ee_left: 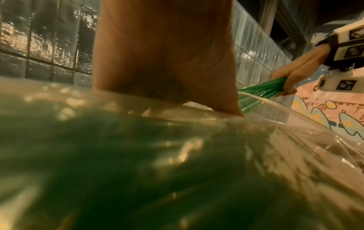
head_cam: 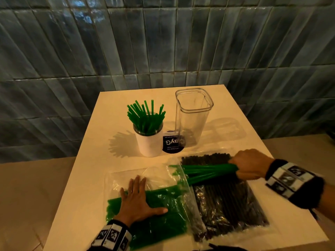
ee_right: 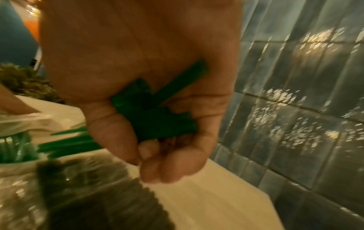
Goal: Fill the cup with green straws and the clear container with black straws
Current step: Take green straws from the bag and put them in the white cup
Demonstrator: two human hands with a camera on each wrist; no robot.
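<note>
Green straws in grip: a bunch of thin green plastic straws (head_cam: 208,171) clenched at one end in the right hand (head_cam: 251,164), long axis level, free ends toward the left hand (head_cam: 137,198).
Lie from cup: white cylindrical cup (head_cam: 149,142), part-filled with green straws, stands beyond and left of that fist; right hand nearer.
Left hand: flat, pressing the clear plastic bag of green straws (head_cam: 163,211).
Clear container: tall square clear plastic container (head_cam: 192,116), just right of cup, no straws inside.
Black straws: bagged (head_cam: 226,196), under right hand.
Writing: black round label (head_cam: 173,143) beside cup, upside down, not legible.
</note>
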